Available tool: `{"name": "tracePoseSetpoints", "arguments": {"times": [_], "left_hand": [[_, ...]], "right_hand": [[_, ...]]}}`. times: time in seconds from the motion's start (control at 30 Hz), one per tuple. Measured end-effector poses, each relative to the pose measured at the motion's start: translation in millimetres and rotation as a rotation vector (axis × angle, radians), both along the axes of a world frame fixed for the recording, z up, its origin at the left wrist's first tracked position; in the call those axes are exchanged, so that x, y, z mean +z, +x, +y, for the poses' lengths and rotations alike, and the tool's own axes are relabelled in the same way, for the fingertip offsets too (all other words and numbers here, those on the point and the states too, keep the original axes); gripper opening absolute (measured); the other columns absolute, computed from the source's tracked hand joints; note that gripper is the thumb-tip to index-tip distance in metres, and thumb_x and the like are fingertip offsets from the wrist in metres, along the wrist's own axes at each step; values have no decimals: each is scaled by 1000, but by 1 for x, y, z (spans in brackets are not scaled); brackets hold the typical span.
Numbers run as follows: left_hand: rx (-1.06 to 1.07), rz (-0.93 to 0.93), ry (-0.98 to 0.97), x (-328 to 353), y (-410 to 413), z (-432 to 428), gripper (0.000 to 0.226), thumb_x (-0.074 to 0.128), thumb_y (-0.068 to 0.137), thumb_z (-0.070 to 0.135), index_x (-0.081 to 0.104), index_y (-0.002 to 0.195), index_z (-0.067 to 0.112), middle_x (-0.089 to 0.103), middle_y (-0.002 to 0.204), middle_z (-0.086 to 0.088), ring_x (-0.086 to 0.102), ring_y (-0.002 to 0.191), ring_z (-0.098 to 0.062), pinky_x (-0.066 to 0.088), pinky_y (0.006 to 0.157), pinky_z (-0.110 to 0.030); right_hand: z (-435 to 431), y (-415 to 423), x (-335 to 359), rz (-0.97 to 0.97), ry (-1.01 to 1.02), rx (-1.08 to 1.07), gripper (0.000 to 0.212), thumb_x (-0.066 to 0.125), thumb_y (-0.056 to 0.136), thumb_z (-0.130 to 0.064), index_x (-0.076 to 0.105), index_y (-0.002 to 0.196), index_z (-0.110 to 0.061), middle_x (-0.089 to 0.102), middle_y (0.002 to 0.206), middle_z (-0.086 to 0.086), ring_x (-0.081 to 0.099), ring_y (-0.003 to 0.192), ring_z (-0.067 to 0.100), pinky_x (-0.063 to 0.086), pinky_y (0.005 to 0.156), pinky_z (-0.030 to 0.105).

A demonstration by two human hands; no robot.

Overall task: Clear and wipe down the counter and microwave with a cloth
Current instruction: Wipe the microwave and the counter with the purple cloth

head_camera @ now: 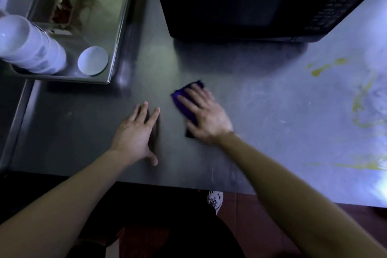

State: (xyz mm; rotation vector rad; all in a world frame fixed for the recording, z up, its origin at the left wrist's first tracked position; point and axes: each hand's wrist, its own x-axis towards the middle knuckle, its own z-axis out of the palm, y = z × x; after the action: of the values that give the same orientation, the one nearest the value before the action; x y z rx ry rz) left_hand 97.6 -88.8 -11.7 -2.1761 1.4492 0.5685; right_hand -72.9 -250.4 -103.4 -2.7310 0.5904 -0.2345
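Observation:
A grey metal counter (261, 100) fills the view. My right hand (204, 114) presses flat on a folded purple cloth (184, 98) in the middle of the counter, fingers straight and spread; the hand is blurred. My left hand (136, 132) lies flat on the bare counter just left of the cloth, fingers spread, holding nothing. A black microwave (240, 6) stands at the back, beyond the cloth. Yellow-green smears (326, 67) streak the counter at the right.
A steel tray (117, 48) at the back left holds a stack of white cups (31, 48) lying on its side, a white lid (93, 60) and some food remains. The counter's front edge runs below my wrists; a shoe (215, 200) shows on the floor.

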Motion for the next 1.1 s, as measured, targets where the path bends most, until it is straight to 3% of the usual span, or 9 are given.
{"name": "tracePoseSetpoints", "arguments": {"times": [0.13, 0.23, 0.3, 0.4, 0.53, 0.63, 0.73, 0.93, 1.1], "left_hand": [[11, 26, -36, -4, 2, 3, 178, 93, 32, 80, -7, 170, 29, -7, 179, -13, 2, 166, -32, 32, 126, -45], [-1, 33, -59, -6, 7, 5, 176, 91, 34, 82, -8, 170, 30, -8, 179, -13, 2, 166, -32, 31, 126, -44], [-10, 35, -60, -7, 7, 7, 174, 89, 36, 84, -8, 170, 30, -9, 179, -13, 2, 166, -32, 31, 126, -43], [-25, 9, -68, -6, 7, 6, 173, 88, 35, 86, -3, 170, 26, -3, 178, -16, 6, 165, -34, 30, 127, -44], [-16, 27, -57, -5, 6, 6, 174, 90, 37, 83, -6, 170, 25, -5, 178, -18, 4, 165, -36, 28, 128, -45], [-3, 44, -57, -7, 7, 6, 174, 91, 38, 82, -8, 170, 26, -8, 178, -17, 1, 165, -36, 28, 128, -47], [-20, 32, -65, -9, 9, 6, 174, 89, 36, 84, -6, 170, 25, -5, 178, -18, 5, 165, -38, 30, 127, -48], [-31, 25, -56, -11, 9, 5, 175, 89, 36, 83, -8, 169, 24, -1, 177, -19, 8, 164, -37, 29, 127, -46], [-47, 7, -46, -12, 11, 5, 175, 84, 35, 90, -7, 169, 23, -1, 177, -21, 9, 164, -40, 31, 126, -47]], "right_hand": [[-87, -98, -5, 7, -57, -498, 78, 59, 91, -46, 41, 162, -18, 42, 161, 19, 31, 155, 43, 18, 130, 56], [-89, -54, -4, 7, -71, -931, 80, 59, 88, -42, 41, 160, -13, 43, 158, 20, 30, 154, 43, 14, 130, 56], [-53, 19, -3, 0, -20, -821, 81, 56, 90, -44, 40, 162, -12, 39, 164, 22, 21, 159, 43, 10, 132, 55], [2, 107, -2, -26, 16, -370, 75, 58, 92, -42, 45, 161, -15, 41, 166, 18, 21, 161, 38, 11, 133, 52], [-32, 49, -5, 23, -32, -5, 77, 58, 95, -46, 37, 165, -24, 35, 170, 11, 18, 163, 32, 13, 133, 53], [-87, -42, -9, -6, -63, -379, 77, 61, 93, -45, 41, 163, -22, 39, 166, 15, 25, 160, 38, 21, 128, 60], [-88, -19, -7, -7, -46, -912, 79, 59, 88, -43, 43, 160, -15, 41, 162, 21, 26, 157, 42, 16, 130, 58], [-29, 160, 0, -40, -3, -418, 73, 56, 93, -46, 49, 158, -13, 43, 163, 20, 24, 159, 41, 12, 132, 52], [-81, 57, -4, -64, -88, -368, 76, 61, 91, -47, 45, 161, -21, 45, 162, 16, 29, 157, 39, 18, 131, 53]]}}
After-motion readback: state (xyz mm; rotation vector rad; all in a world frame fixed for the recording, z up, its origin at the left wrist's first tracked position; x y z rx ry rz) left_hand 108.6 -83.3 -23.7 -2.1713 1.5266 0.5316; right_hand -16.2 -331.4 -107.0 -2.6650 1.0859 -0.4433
